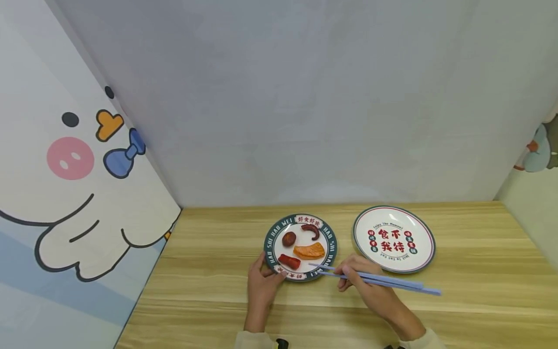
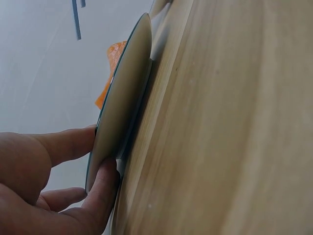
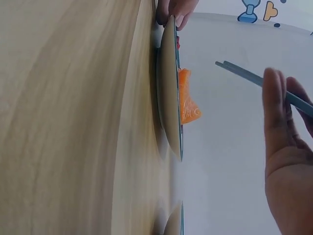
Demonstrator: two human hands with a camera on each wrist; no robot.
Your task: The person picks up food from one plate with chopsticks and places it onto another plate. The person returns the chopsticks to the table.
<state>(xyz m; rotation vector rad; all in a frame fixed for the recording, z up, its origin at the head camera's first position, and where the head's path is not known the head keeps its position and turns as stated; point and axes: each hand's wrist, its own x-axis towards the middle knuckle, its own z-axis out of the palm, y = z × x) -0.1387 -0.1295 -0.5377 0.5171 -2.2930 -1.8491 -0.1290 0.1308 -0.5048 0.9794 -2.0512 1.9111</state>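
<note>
A round plate with a green lettered rim [image 1: 332, 240] carries an orange salmon-like slice [image 1: 309, 251], a red piece [image 1: 289, 261], a brown round piece [image 1: 288, 239] and a dark red curled piece [image 1: 311, 230]. At its lower left edge, my left hand [image 1: 263, 286] grips the rim. The left wrist view shows thumb and fingers on both sides of the plate's edge [image 2: 122, 93]. My right hand [image 1: 366, 283] holds a pair of blue chopsticks [image 1: 392, 281], their tips over the plate's lower right part. In the right wrist view the chopstick tips [image 3: 226, 64] stand apart from the food.
A second white plate [image 1: 394, 261] with red printed characters and a dark rim lies to the right, just beyond my right hand. Both plates sit on a wood-grain table [image 1: 196, 276]. A pale wall [image 1: 305, 121] rises behind it, with a cartoon-printed panel [image 1: 87, 203] at left.
</note>
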